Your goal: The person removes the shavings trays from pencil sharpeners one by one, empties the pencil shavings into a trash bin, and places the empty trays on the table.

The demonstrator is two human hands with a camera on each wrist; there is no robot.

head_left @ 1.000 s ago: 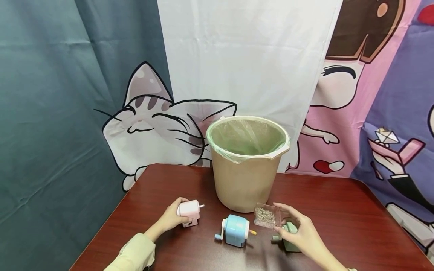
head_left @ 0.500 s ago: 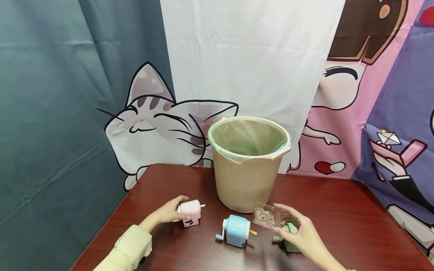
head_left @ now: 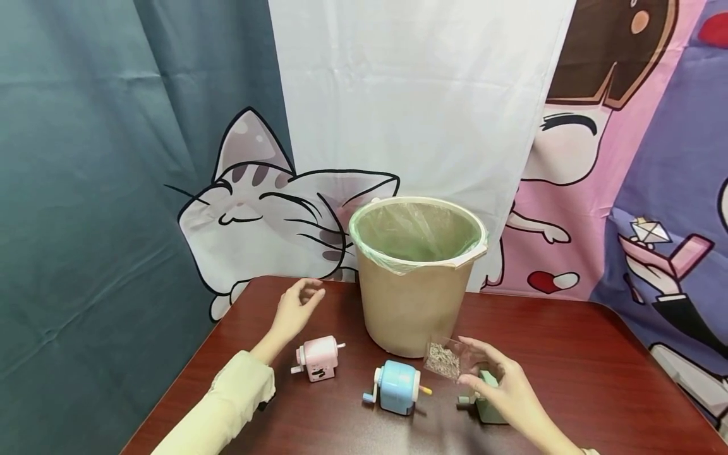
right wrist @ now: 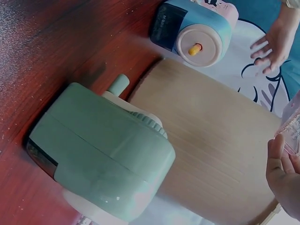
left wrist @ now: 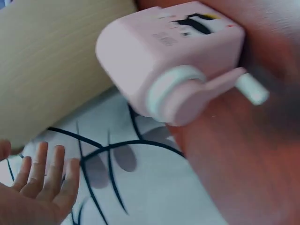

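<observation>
We see the right hand (head_left: 500,376) pinching a clear tray (head_left: 465,359) between thumb and fingers, in front of the lower part of the bin (head_left: 414,309). Small pale shavings (head_left: 442,362) show in the tray, though its see-through walls make the edges hard to trace. In the right wrist view we get only a piece of tray and hand, both cut off by the right border.

The left hand (head_left: 292,309) holds nothing; its fingers are loosely spread, raised beyond the pink sharpener (head_left: 320,359), clear of it. The left wrist view shows that sharpener's crank side, with the print on its body too blurred for us to read, while the thumb is mostly cut off.

The green sharpener (right wrist: 108,145) stands on the bench (head_left: 540,341), partly covered by the right hand from the head camera; its far end is hard to make out. Between the two stands the blue sharpener (head_left: 397,384), a yellow stub (head_left: 424,390) poking from its front. We cannot see the bottom of the bin, hidden behind its rim and greenish liner (head_left: 392,260).
</observation>
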